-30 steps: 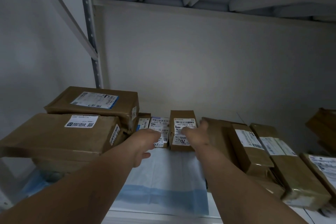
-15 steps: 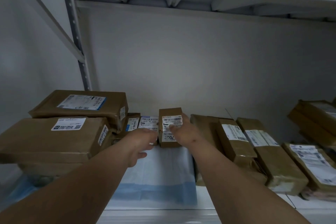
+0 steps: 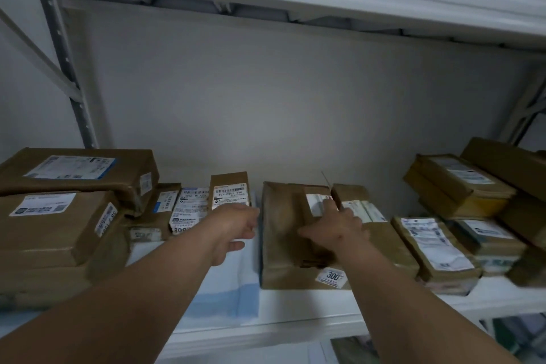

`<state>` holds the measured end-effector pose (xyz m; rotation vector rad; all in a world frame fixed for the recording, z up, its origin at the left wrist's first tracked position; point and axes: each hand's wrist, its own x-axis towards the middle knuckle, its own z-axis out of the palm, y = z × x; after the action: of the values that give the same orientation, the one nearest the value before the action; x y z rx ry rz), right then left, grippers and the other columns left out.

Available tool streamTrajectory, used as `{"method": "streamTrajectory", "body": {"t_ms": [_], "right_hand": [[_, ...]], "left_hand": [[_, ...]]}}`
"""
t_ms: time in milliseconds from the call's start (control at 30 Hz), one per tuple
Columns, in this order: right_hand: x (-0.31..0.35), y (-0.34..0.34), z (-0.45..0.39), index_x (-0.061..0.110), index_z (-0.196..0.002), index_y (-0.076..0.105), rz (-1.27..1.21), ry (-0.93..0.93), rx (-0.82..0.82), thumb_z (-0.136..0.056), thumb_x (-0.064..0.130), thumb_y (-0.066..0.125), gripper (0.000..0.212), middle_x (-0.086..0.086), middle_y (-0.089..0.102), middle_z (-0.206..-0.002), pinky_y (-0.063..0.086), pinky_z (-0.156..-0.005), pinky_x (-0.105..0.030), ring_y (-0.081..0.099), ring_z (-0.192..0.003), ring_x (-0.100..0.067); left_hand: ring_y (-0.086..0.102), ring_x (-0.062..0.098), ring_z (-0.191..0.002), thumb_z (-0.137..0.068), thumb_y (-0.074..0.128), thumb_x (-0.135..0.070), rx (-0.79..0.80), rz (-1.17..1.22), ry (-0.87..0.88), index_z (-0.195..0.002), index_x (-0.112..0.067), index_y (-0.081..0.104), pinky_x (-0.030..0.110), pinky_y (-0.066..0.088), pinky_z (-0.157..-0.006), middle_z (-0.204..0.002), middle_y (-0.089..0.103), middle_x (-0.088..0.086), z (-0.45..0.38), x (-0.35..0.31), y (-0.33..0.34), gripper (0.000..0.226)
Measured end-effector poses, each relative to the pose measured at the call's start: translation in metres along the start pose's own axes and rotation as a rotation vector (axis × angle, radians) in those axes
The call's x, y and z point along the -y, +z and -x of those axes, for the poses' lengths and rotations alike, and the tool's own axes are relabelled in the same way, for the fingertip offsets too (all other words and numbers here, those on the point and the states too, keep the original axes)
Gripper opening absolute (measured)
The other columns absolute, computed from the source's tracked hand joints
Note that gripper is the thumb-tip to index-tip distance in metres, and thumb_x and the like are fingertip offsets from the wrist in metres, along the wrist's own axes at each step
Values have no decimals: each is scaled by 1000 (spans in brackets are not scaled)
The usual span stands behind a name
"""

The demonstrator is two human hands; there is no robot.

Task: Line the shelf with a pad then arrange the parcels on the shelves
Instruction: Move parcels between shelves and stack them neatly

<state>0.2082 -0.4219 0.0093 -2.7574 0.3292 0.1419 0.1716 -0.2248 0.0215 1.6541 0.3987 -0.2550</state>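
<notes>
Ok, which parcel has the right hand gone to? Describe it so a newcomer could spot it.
Start at the blue-and-white pad on the white shelf. Just right of it lies a big brown parcel with a smaller brown parcel on top. The right hand rests on that smaller one; the big parcel's front carries a "300" sticker.

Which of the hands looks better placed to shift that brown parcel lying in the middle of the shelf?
The right hand, probably: it already rests on the middle parcel, fingers reaching its label. The left hand hovers beside the upright small box, above the blue pad.
</notes>
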Motion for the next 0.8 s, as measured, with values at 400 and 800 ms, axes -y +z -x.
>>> {"method": "streamTrajectory", "body": {"t_ms": [400,800], "right_hand": [[-48,-34,-16,19,-118,65,-1240,61,490,-84,41,72,41,-11,71,-111,53,-77,-36,65,-105,-29],[-82,-63,-33,23,-116,64,-1230,-173,612,-97,14,50,25,-2,68,-101,48,-75,-35,62,-87,-23]], "left_hand": [[60,32,-112,-94,60,-46,134,252,-62,-143,-24,42,46,51,-99,-135,56,12,0,-3,95,57],[70,40,-99,-89,61,-51,197,632,-89,-127,-17,61,47,57,-84,-110,72,23,3,-13,126,51]]}}
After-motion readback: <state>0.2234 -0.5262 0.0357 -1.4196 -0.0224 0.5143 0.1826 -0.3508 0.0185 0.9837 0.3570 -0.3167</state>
